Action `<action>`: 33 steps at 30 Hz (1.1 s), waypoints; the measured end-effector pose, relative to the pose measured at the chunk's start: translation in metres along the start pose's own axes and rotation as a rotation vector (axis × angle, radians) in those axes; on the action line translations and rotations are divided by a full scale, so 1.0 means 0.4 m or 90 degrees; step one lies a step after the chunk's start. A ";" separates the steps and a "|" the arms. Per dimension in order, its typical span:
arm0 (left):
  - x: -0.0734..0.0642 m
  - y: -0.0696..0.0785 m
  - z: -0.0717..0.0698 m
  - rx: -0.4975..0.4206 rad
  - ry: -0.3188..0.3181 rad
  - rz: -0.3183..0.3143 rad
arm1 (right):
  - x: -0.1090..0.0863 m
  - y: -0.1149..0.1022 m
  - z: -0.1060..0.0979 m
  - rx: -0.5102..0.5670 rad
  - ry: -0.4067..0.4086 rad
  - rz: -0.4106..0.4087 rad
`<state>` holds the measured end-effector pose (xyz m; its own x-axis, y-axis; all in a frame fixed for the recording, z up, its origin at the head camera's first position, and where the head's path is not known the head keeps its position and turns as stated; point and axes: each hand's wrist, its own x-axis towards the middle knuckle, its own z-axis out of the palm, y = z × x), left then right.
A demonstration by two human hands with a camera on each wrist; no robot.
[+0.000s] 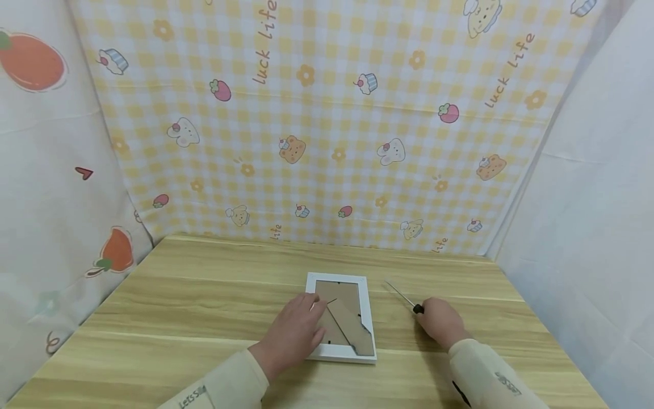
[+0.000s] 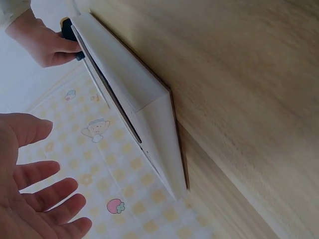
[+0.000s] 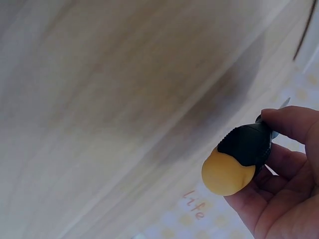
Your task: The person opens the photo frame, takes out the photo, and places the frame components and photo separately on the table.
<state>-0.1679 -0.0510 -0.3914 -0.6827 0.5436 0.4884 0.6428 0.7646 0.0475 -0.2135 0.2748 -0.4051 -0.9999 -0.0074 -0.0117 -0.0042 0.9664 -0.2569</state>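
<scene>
A white picture frame lies face down on the wooden table, its brown backing board and fold-out stand facing up. Over the frame's left side hovers my left hand, fingers spread and loosely bent. In the left wrist view a gap shows between that hand and the frame, and nothing is in its grasp. To the right of the frame, my right hand grips a screwdriver by its black and yellow handle. Its thin metal shaft points up and left, towards the back of the table.
The wood-grain table ends at a yellow checked cloth hanging behind it. White cloths hang at the left and right sides.
</scene>
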 end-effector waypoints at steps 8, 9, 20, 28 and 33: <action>0.004 0.003 -0.006 -0.030 0.018 0.017 | -0.018 -0.043 -0.013 0.006 0.004 -0.037; 0.004 0.004 -0.007 -0.032 0.022 0.021 | -0.021 -0.050 -0.015 0.007 0.003 -0.039; 0.004 0.008 -0.006 -0.033 0.052 0.044 | -0.061 -0.119 -0.022 0.023 0.015 -0.092; 0.006 0.013 -0.002 -0.043 0.070 0.057 | -0.087 -0.163 -0.021 0.013 0.048 -0.143; 0.012 0.019 0.003 -0.045 0.095 0.075 | -0.106 -0.189 -0.022 0.002 0.069 -0.180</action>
<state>-0.1667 -0.0420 -0.3899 -0.5458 0.5666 0.6173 0.7417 0.6695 0.0413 -0.1711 0.2043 -0.3768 -0.9548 -0.2478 0.1642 -0.2822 0.9292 -0.2386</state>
